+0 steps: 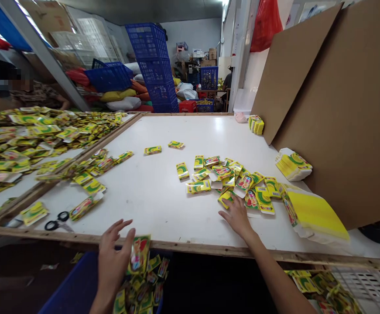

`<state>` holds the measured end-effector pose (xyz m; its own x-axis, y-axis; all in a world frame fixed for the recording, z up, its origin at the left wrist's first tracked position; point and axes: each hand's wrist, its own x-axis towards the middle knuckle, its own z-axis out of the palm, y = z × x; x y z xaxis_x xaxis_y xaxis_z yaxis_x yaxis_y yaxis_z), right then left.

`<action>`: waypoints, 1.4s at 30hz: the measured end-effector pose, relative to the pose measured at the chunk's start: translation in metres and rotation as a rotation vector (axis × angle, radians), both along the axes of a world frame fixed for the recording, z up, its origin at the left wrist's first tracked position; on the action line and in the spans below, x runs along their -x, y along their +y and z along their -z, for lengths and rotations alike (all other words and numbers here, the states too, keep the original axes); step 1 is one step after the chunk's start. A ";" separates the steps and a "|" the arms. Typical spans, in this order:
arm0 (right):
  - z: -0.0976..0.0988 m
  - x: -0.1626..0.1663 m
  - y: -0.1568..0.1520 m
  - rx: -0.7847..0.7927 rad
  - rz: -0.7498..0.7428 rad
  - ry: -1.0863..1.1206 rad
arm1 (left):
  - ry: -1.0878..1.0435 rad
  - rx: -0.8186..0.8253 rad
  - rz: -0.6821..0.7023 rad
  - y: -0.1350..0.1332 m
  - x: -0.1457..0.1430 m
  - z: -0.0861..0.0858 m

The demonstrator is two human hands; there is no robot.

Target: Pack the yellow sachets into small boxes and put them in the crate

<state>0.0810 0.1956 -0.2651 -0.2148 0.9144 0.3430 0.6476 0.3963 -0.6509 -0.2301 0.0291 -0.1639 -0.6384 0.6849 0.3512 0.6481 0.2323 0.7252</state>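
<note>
My left hand hovers at the table's near edge with fingers spread. A yellow-green flat carton sits by its thumb, above a blue bin of similar cartons; whether the hand still touches it I cannot tell. My right hand reaches onto the white table, fingers flat on a yellow carton at the edge of a scattered pile of cartons.
A stack of flat cartons lies at the right, another stack behind it, near leaning cardboard sheets. Scissors lie at the left front. A second table heaped with cartons, a seated person, and blue crates are beyond.
</note>
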 end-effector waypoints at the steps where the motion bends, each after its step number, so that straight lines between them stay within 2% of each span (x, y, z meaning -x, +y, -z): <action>1: 0.002 0.005 -0.002 0.019 -0.037 -0.017 | 0.013 0.005 -0.037 -0.003 0.006 0.000; 4: 0.000 0.020 -0.018 0.056 -0.186 0.004 | -0.057 -0.006 0.025 0.003 -0.001 0.011; 8: -0.018 0.027 -0.038 0.186 -0.353 0.182 | -0.159 -0.007 0.341 0.036 -0.053 0.036; 10: -0.027 0.022 -0.042 0.260 -0.371 0.304 | -0.196 0.028 0.518 0.059 -0.086 0.046; 12: -0.033 0.015 -0.040 0.275 -0.290 0.414 | -0.159 0.051 0.669 0.083 -0.118 0.054; 14: -0.032 0.005 -0.037 0.256 -0.151 0.493 | -0.048 0.076 0.757 0.109 -0.146 0.059; 16: -0.027 -0.004 -0.035 0.241 -0.039 0.540 | 0.083 0.136 0.776 0.133 -0.169 0.062; 18: -0.020 -0.012 -0.034 0.237 0.009 0.573 | 0.167 0.217 0.755 0.151 -0.183 0.064; 20: -0.012 -0.018 -0.035 0.240 0.032 0.598 | 0.142 0.248 0.733 0.158 -0.188 0.066; 22: -0.006 -0.023 -0.035 0.237 0.089 0.599 | -0.063 0.230 0.735 0.154 -0.183 0.069; 25: 0.000 -0.022 -0.034 0.228 0.161 0.641 | -0.644 0.205 0.766 0.135 -0.170 0.075; 27: 0.001 -0.016 -0.033 0.258 0.114 0.743 | -0.939 0.183 0.792 0.120 -0.164 0.076; 28: 0.000 -0.011 -0.033 0.283 0.076 0.800 | -1.006 0.165 0.812 0.114 -0.162 0.075; 30: -0.002 -0.001 -0.034 0.334 0.012 0.883 | -1.001 0.140 0.845 0.106 -0.159 0.073; 32: -0.005 0.007 -0.036 0.345 -0.011 0.898 | -0.900 0.121 0.846 0.102 -0.158 0.069; 35: -0.009 0.013 -0.041 0.298 -0.021 0.811 | -0.780 0.062 0.809 0.095 -0.153 0.064; 37: -0.011 0.014 -0.044 0.278 -0.052 0.732 | -0.776 0.048 0.820 0.090 -0.150 0.063; 42: -0.016 0.009 -0.045 0.212 -0.182 0.553 | -0.819 0.163 0.931 0.084 -0.137 0.060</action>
